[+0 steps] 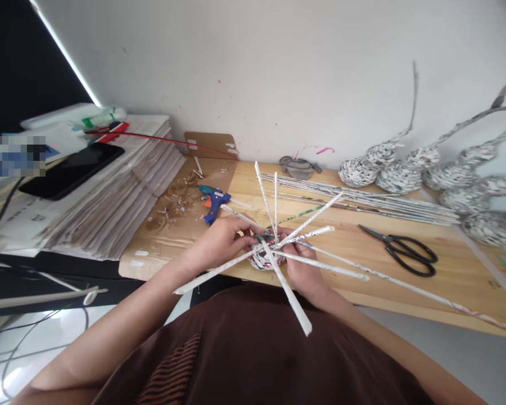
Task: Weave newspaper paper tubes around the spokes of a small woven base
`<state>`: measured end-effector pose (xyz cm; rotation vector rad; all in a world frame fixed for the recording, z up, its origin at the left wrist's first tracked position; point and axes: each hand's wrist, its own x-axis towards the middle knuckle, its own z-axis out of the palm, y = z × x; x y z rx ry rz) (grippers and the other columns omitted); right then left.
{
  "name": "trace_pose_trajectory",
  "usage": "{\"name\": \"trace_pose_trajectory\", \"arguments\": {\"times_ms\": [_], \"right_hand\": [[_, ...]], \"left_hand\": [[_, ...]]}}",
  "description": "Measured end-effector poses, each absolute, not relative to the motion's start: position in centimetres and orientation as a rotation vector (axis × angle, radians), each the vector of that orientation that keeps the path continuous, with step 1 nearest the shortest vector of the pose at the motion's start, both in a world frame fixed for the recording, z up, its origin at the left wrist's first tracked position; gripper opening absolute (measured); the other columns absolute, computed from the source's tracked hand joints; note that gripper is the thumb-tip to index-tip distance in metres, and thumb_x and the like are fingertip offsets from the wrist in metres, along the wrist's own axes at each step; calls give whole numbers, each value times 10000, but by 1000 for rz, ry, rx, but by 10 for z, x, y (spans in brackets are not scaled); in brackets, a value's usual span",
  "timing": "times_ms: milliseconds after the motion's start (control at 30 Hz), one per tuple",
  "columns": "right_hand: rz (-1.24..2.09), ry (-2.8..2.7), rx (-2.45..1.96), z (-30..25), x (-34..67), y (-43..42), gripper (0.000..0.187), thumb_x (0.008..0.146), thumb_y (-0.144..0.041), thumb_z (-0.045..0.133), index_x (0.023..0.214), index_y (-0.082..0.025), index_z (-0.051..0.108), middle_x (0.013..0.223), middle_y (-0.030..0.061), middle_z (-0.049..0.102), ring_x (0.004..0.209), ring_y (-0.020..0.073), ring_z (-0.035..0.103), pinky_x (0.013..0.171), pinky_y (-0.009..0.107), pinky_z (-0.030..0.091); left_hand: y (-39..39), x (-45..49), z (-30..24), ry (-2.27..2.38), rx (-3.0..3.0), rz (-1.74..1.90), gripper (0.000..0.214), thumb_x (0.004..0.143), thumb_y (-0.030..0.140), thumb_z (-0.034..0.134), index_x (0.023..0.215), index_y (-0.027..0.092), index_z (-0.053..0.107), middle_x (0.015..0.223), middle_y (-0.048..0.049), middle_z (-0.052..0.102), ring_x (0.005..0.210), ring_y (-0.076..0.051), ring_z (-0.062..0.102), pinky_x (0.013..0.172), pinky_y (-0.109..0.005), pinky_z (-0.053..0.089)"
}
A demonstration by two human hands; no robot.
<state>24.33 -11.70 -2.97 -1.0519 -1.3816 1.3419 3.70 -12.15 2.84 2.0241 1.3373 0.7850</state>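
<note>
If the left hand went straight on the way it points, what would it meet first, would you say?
Most likely the woven paper piece, which the left hand seems to touch, though depth is unclear.

One view only, from my head, facing forward and steeply down over my brown shirt (244,349). Near: left hand (225,239), right hand (303,267) and woven paper piece (259,260) sit around mid-frame, within arm's reach. Wide coverage: paper stack (147,191) on the left, scissors (398,250) on the right, white wall (278,73) across the top, edges stretched.
</note>
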Motion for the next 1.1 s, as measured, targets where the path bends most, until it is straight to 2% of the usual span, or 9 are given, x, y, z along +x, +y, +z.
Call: {"name": "trace_pose_trajectory", "arguments": {"times_ms": [133,300,433,500,633,767,900,1000,1100], "right_hand": [[1274,-1400,-1100,-28,243,-120,252,964,-407,537,1037,-234,706,1005,50,772,921,210,721,858,363,572],[1294,-1327,-1104,-25,240,-123,234,950,-416,566,1027,-237,696,986,50,771,831,202,718,750,342,586],[1298,-1330,-1114,-24,237,-123,275,961,-461,540,966,-234,695,866,44,763,734,201,705,688,336,587],[1266,-1370,-1114,-24,236,-122,289,974,-465,510,963,-245,696,856,45,760,757,214,711,703,350,591],[1107,-1452,-1113,-31,237,-118,240,972,-418,511,934,-268,695,940,61,753,913,245,704,849,383,574],[1037,-1564,-1067,-38,237,-116,261,988,-338,464,960,-285,717,1022,52,744,981,238,680,956,376,523],[1076,-1521,-1042,-37,235,-116,254,986,-326,460,974,-273,709,1029,48,746,966,235,681,917,357,531],[1103,-1465,-1018,-32,233,-118,225,985,-323,473,940,-249,680,934,47,740,893,221,681,866,344,538],[1147,-1406,-995,-28,232,-119,160,959,-330,528,940,-238,658,930,49,738,880,213,681,847,343,541]], "left_hand": [[-125,41,30,1343,2028,803,205,881,140,656,1035,218,768,978,-61,766,903,-188,714,777,-278,564],[-129,42,30,1317,2026,820,170,898,176,655,1024,216,761,981,-67,749,881,-183,700,732,-269,569],[-129,42,31,1327,2021,819,130,855,199,708,972,206,764,950,-59,725,776,-150,670,670,-248,557],[-129,44,28,1340,2010,840,109,847,218,718,944,198,763,926,-59,716,745,-140,653,635,-232,544],[-130,50,15,1333,2018,971,105,870,261,695,924,180,735,879,-53,685,673,-116,613,561,-203,497],[-132,60,7,1500,1969,1061,137,858,292,697,792,173,682,760,-21,644,590,-101,562,513,-202,444],[-131,65,9,1620,1941,1058,135,809,303,753,844,181,705,726,5,661,538,-96,535,524,-222,438],[-130,66,13,1615,1994,1013,92,833,290,732,833,198,731,762,-2,692,586,-114,578,564,-237,450],[-130,67,14,1633,2023,1010,65,844,266,720,863,207,738,768,-5,709,655,-140,630,618,-250,474]]}}
